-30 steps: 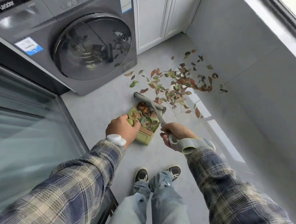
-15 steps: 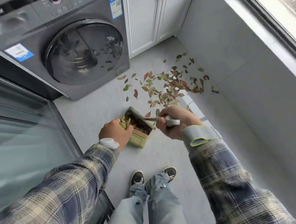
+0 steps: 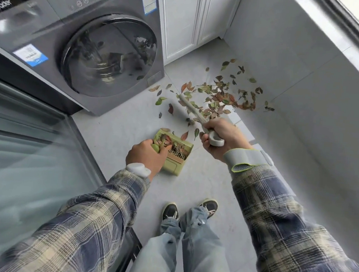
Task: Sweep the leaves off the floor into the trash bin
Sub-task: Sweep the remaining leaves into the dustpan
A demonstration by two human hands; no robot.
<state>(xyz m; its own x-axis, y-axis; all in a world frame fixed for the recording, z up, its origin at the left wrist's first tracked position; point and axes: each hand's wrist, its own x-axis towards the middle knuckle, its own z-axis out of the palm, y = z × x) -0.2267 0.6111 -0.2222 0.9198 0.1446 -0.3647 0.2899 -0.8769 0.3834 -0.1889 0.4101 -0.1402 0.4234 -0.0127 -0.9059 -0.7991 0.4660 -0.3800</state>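
Brush [image 3: 193, 111] has swung from dustpan [image 3: 172, 167] to leaves [image 3: 219, 96] at 12 o'clock; right hand [image 3: 222, 137] grips it, left hand [image 3: 146, 156] grips dustpan.

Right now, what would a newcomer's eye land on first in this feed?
First, the scatter of red and green leaves on the pale floor, just right of the grey washing machine. Nearer the camera, the left hand holds a green dustpan partly filled with leaves. The right hand grips a pale brush pointing into the pile.
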